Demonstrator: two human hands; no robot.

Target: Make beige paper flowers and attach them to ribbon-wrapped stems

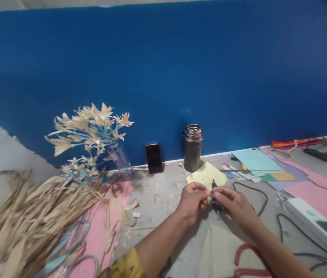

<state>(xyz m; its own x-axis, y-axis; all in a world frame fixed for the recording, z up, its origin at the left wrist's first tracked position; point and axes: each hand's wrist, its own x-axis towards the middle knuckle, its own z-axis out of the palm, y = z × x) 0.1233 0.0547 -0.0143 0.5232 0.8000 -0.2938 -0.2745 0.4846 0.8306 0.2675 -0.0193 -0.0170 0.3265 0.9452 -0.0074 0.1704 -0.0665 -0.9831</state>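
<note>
My left hand (191, 199) and my right hand (232, 204) meet over the grey table (163, 208), fingers pinched together around a small pale piece that I cannot make out. A blue glue gun (215, 204) lies just under my right fingers, partly hidden by them. A yellow paper sheet (206, 175) lies right behind the hands. To the left stands a clear vase (119, 158) holding a craft bouquet of pale leaf flowers (89, 129) on blue stems.
A heap of dried leaf strips (30, 220) lies on a pink sheet (96, 235) at left. A phone (153, 158) and a steel flask (193, 147) stand by the blue wall. Coloured papers (268, 166), black cables (263, 195) and a white power strip (314, 220) lie at right.
</note>
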